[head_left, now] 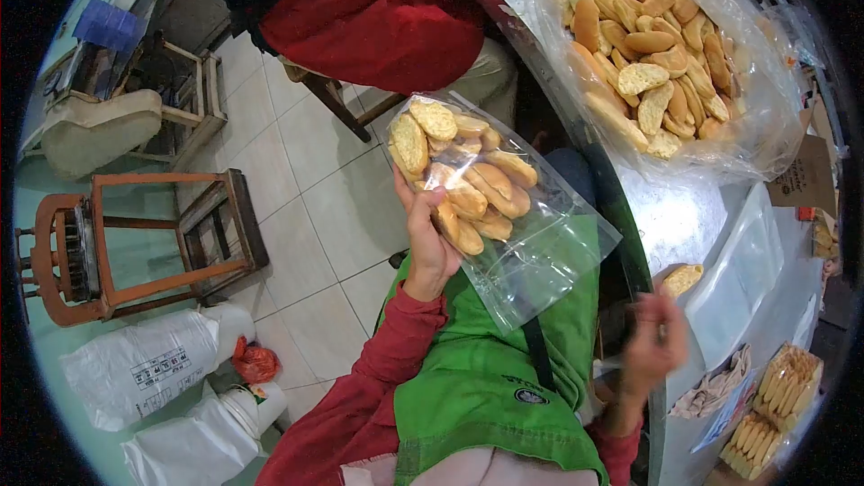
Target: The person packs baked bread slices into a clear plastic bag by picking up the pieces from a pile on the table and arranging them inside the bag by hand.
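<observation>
While beside tiled floor, a metal table.

Along the floor's wall-side edge, a chair is resting near two white sacks; a red bag is lying beside them. A blue container is sitting beyond the chair.

We count one big bread bag, one smaller bread bag, one loose bread piece by the table's curved edge, two breadstick packs and two white sacks (bagged pieces overlap; we can't tally them).
</observation>
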A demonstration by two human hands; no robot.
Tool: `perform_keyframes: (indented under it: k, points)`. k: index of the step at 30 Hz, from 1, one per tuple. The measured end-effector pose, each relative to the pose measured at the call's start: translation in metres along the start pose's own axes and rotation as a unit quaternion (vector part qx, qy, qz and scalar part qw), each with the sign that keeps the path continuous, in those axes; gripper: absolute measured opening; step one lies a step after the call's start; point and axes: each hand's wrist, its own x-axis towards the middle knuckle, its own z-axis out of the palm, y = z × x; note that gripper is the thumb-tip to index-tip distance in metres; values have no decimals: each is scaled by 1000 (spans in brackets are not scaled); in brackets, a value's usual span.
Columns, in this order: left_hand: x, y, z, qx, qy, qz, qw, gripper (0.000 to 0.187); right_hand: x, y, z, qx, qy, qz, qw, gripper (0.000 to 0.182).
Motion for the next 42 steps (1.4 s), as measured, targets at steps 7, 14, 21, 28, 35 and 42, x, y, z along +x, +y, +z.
perform_keyframes:
  k: [7, 14, 21, 28, 35, 42]
  points:
    - [2, 1, 1, -6, 2, 6, 1000, 62, -51, 268, -144, -496, 126, 288, 809, 51]
    - [-1, -1, 4, -11, 8, -8, 1000, 61, -103, 379, -193, -578, 217, 282, 734, 57]
    - [0, -1, 0, -1, 17, -12, 1000, 60, -81, 346, -222, -439, 193, 384, 789, 44]
    - [6, -6, -11, 17, 14, -3, 1000, 59, -89, 384, -274, -514, 4, 356, 780, 37]
    - [2, -5, -4, 22, 7, -2, 1000, 58, 70, 169, -192, -291, 268, 217, 892, 32]
    - [-3, -2, 1, 40, 0, -5, 999, 58, 187, -14, 32, -14, -46, -177, 983, 37]
